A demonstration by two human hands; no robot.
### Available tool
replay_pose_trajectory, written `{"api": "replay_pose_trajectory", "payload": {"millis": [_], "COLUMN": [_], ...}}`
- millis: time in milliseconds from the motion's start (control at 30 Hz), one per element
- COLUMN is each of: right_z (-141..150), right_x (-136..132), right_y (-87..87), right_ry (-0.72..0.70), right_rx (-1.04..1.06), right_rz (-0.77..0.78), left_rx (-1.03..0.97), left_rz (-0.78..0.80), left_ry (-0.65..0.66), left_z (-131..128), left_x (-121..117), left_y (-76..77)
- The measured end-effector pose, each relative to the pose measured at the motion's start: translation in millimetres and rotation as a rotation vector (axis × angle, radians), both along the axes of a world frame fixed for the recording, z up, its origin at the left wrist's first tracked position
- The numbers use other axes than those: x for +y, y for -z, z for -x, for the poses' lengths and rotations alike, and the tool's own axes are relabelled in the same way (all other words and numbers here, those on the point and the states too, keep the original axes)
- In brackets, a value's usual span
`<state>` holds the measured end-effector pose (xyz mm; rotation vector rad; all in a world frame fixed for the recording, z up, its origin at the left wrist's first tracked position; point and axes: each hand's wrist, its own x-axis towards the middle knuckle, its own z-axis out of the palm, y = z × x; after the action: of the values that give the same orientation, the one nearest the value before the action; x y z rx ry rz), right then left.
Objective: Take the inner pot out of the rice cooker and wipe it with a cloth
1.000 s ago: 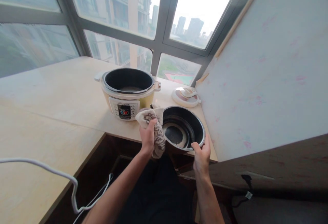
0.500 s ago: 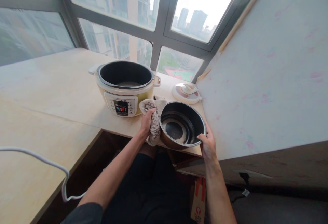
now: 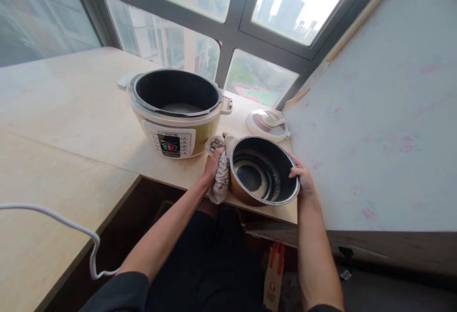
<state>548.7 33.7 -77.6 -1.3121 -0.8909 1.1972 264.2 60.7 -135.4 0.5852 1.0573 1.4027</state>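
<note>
A dark-lined inner pot leans tilted at the counter's front edge, its mouth turned up and to the right. My right hand grips its right rim, thumb inside and fingers outside. Bunched in my left hand is a patterned cloth, pressed against or close beside the pot's left outer wall. Behind my left hand stands the cream pressure cooker body, uncovered, with a control panel on its front. A white and pinkish lid-like piece lies behind the pot, near the wall.
The pale counter runs left below the windows. A white cable crosses its front left edge. The patterned wall rises close on the right. A paper bag stands below, between my legs and right arm.
The pot tips more to the right, and its right rim has risen with my right hand. My left hand with the cloth stays beside it. The whole view has shifted slightly.
</note>
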Motion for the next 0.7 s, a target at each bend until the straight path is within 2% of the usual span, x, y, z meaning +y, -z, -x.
{"api": "replay_pose_trajectory", "payload": {"millis": [100, 367, 500, 600, 700], "right_z": [-5.5, -12.7, -6.4, -0.5, 1.7], "right_x": [15.9, 49.9, 47.2, 33.1, 10.1], "right_y": [-0.8, -3.4, -5.8, -5.5, -2.4], "right_ry": [-0.076, -0.202, -0.162, -0.076, 0.097], "right_rx": [0.012, 0.051, 0.046, 0.092, 0.153], "right_rz": [0.013, 0.064, 0.178, 0.062, -0.023], "left_rx": [0.037, 0.086, 0.111, 0.135, 0.143], "left_rz": [0.026, -0.069, -0.095, -0.116, -0.125], "left_ry": [0.026, -0.010, -0.114, -0.148, -0.137], "left_z": [2.2, 0.9, -1.0, -2.2, -3.1], "left_x": [0.1, -4.1, -14.5, -20.3, -25.2], "left_y": [1.3, 7.4, 11.8, 12.1, 12.7]}}
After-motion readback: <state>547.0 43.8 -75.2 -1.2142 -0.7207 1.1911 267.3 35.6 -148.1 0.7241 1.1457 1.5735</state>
